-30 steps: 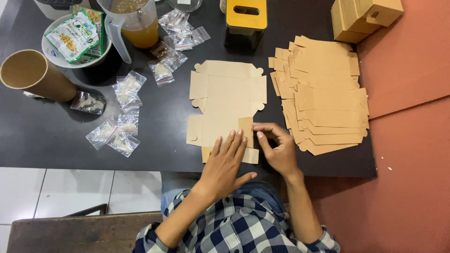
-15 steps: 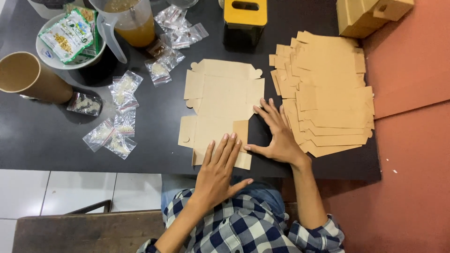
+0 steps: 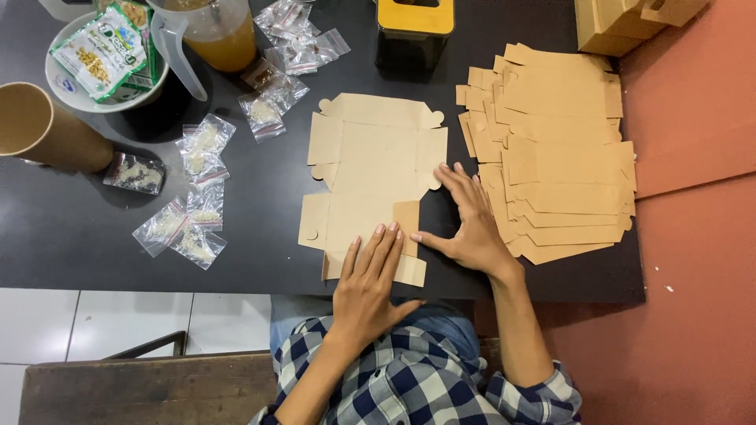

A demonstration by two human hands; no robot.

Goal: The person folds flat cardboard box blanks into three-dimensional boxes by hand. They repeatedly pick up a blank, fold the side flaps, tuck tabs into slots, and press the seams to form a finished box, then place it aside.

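Observation:
A flat, unfolded brown cardboard box blank (image 3: 374, 169) lies on the black table (image 3: 79, 228) in front of me. My left hand (image 3: 370, 279) lies flat, fingers together, on the blank's near edge, pressing on a folded flap. Beside the blank's right edge my right hand (image 3: 468, 224) rests palm down with fingers spread, its thumb pointing toward the folded flap. Neither hand grips anything.
A stack of the same brown blanks (image 3: 555, 149) lies to the right. Several small clear bags (image 3: 197, 185) are scattered left. A cardboard cup (image 3: 39, 130), a bowl of packets (image 3: 102, 55), a jug of amber liquid (image 3: 216, 35), a yellow-topped black container (image 3: 413, 31) and folded boxes (image 3: 622, 20) stand around.
My right hand has left the small flap it was pinching and now lies spread flat beside the blank's right edge. My left hand stays pressing on the near edge.

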